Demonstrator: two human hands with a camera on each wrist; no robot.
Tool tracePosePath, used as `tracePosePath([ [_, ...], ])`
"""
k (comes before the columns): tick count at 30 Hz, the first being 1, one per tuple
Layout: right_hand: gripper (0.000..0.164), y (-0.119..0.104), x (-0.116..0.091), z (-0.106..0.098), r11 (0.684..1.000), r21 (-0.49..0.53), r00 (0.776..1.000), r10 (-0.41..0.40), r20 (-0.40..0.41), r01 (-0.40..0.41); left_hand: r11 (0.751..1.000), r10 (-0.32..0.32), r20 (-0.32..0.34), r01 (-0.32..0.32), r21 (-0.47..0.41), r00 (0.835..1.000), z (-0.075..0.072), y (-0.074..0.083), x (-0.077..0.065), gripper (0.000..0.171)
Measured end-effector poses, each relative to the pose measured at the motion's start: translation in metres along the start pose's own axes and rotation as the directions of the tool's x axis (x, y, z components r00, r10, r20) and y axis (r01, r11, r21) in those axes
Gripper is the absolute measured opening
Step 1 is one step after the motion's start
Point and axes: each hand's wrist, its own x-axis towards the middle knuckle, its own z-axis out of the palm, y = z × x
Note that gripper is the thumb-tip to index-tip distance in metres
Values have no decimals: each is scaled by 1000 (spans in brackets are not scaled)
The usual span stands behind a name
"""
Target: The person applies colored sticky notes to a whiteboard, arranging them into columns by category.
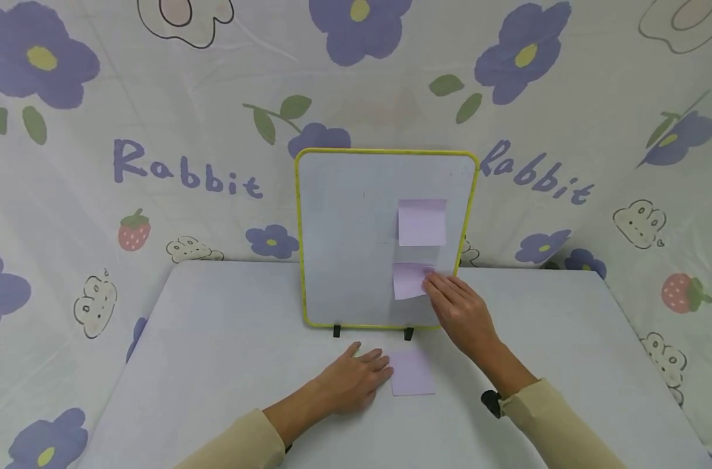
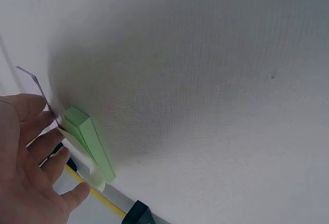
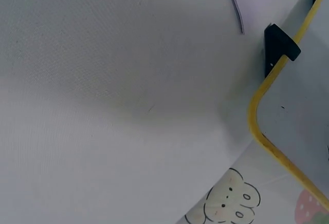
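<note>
A whiteboard (image 1: 350,234) with a yellow frame stands upright on the table. One light purple sticky note (image 1: 421,223) is on its right half. Below that one, my right hand (image 1: 464,316) pinches the right edge of a second purple sticky note (image 1: 408,281), whose top edge bows; the thumb is hidden. On the table in front, my left hand (image 1: 356,378) lies with spread, relaxed fingers, fingertips right at the left edge of a purple sticky note pad (image 1: 412,373). The left wrist view has a green sticky note pad (image 2: 91,139) beside these fingers, with a pale top sheet lifting.
Two black feet (image 1: 337,331) hold up the whiteboard's lower edge. Behind the white table (image 1: 232,326) hangs a patterned cloth (image 1: 203,98) with flowers and rabbits. The right wrist view takes in mostly tabletop, plus the board's yellow corner.
</note>
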Motion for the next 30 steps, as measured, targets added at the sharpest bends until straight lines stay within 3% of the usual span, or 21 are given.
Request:
tracePosePath([
  [5, 45, -2, 1, -1, 1000, 7, 1000, 16, 7, -16, 997, -13, 27, 15, -73, 1000, -6, -5, 3, 42],
  [7, 45, -2, 1, -1, 1000, 9, 1000, 20, 6, -20, 995, -19, 9, 20, -94, 1000, -12, -10, 5, 40],
  [12, 45, -2, 0, 1, 1000, 11, 1000, 26, -7, -26, 992, -68, -138, 53, -111, 988, -34, -27, 13, 33],
  [14, 44, -2, 0, 1, 1000, 9, 1000, 25, -10, -25, 989, -110, -223, 85, -120, 969, -45, -34, 16, 29],
  [17, 44, -2, 1, -1, 1000, 4, 1000, 24, -6, -24, 984, -169, -367, 137, -113, 915, -59, -43, 22, 29],
  [19, 44, -2, 1, -2, 1000, 0, 1000, 25, -4, -25, 984, -180, -451, 160, -84, 874, -64, -47, 27, 32],
  [21, 45, -2, 0, -2, 1000, -4, 1000, 29, 0, -29, 983, -172, -493, 180, -32, 853, -67, -51, 31, 39],
  [24, 45, -2, -1, -1, 1000, -5, 1000, 29, 6, -29, 976, -148, -486, 207, 69, 862, -68, -55, 36, 48],
  [30, 43, -4, -1, 1, 1000, -5, 1000, 12, 9, -12, 938, -184, -373, 275, 209, 909, -65, -60, 39, 57],
])
